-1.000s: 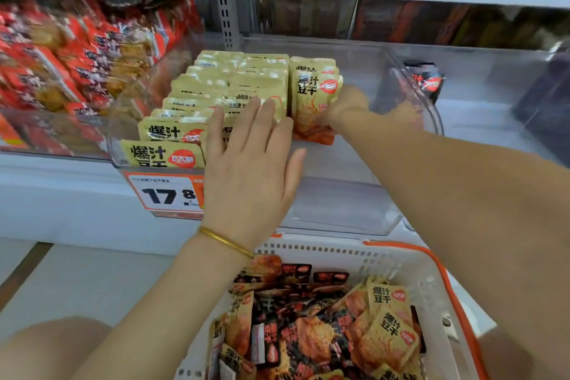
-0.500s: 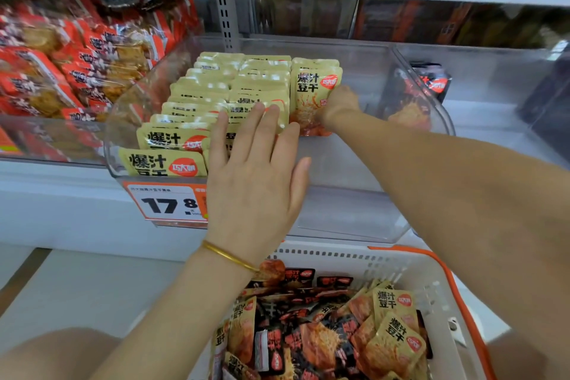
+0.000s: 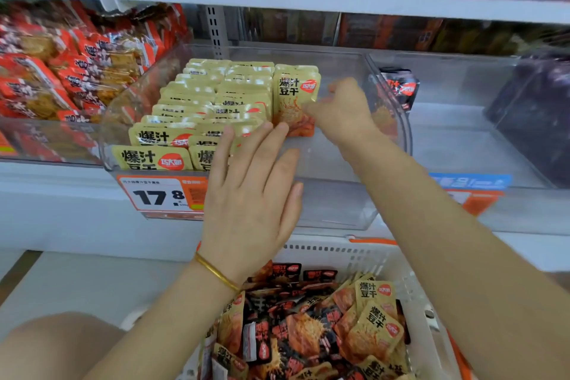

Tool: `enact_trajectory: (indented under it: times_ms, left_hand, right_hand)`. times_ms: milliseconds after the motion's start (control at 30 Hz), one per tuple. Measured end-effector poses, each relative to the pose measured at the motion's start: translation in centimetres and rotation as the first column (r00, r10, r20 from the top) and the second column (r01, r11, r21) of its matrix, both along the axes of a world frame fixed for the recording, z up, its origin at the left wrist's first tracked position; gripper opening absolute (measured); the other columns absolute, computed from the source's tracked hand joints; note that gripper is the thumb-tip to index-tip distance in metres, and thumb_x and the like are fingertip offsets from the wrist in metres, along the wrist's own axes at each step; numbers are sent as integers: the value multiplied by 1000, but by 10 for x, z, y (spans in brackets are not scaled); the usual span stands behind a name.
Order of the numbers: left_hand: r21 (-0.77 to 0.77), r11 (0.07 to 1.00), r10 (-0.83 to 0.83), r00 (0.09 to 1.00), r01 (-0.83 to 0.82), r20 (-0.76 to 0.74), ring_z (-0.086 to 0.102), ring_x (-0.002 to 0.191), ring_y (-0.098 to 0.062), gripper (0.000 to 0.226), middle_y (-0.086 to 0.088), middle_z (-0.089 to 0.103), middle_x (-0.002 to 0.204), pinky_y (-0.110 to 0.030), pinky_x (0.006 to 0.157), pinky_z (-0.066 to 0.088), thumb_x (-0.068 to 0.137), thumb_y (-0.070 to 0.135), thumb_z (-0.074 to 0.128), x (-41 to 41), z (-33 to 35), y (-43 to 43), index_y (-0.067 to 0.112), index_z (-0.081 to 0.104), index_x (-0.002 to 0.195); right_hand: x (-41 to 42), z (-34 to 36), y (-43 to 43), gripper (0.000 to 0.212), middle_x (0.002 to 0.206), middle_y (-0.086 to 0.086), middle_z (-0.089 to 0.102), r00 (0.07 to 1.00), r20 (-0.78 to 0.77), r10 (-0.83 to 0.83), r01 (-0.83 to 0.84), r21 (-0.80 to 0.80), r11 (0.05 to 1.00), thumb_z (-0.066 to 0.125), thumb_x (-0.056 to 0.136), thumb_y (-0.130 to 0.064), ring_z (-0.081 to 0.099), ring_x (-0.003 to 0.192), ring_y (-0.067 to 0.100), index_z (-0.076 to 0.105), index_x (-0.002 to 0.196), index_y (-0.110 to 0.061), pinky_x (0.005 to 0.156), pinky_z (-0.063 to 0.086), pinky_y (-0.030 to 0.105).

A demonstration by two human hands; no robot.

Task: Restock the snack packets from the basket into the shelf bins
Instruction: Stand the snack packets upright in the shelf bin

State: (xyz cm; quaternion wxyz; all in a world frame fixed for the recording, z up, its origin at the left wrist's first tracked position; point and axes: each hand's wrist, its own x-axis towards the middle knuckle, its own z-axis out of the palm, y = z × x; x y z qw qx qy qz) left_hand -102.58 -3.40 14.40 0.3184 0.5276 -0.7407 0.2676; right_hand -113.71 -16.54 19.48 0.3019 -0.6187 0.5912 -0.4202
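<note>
A clear shelf bin (image 3: 320,163) holds two full rows of yellow snack packets (image 3: 197,105) and a short third row at the back. My right hand (image 3: 342,111) reaches into the bin and touches the right edge of the upright front packet (image 3: 294,99) of that third row, fingers loosely curled. My left hand (image 3: 253,191), with a gold bangle on the wrist, lies flat with fingers spread over the bin's front wall, beside the second row. Below, a white basket (image 3: 364,259) with orange trim holds several yellow and black packets (image 3: 308,327).
A bin of red packets (image 3: 61,77) stands to the left. On the right, another clear bin (image 3: 462,133) holds a black packet (image 3: 399,88). An orange price tag (image 3: 160,194) reading 17.8 hangs under the middle bin. Shelf boards run above.
My right hand has loosened from the third row's packets and slid to their right edge. The left hand stays spread at the bin front. The camera has tilted slightly.
</note>
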Motion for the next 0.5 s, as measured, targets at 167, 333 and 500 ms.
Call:
enact_trajectory:
  times_ms: [167,333,500]
  left_hand:
    - [-16,994,-105,994,105,7,50,115,-31,28,-15,60,125,-48,107,32,87,14,49,-20,-20,28,3,68,104]
    - [148,975,-181,980,167,83,53,107,-29,27,-9,63,121,-42,92,37,85,15,48,-41,-52,40,9,68,102]
    - [408,895,-267,948,178,173,50,109,-26,31,-8,64,117,-41,91,36,84,17,46,-57,-104,43,10,66,107]
  right_hand:
    - [-66,-3,132,25,80,-7,59,935,152,321,-307,-108,946,64,85,-2,65,80,20,58,90,-25,76,55,39]
    - [-123,-76,146,15,73,10,66,929,47,366,-358,356,863,59,89,-1,67,63,16,62,86,-15,62,58,30]
    - [-155,-190,113,19,76,16,61,882,-265,389,-132,653,746,52,87,1,59,67,28,62,103,2,60,50,36]
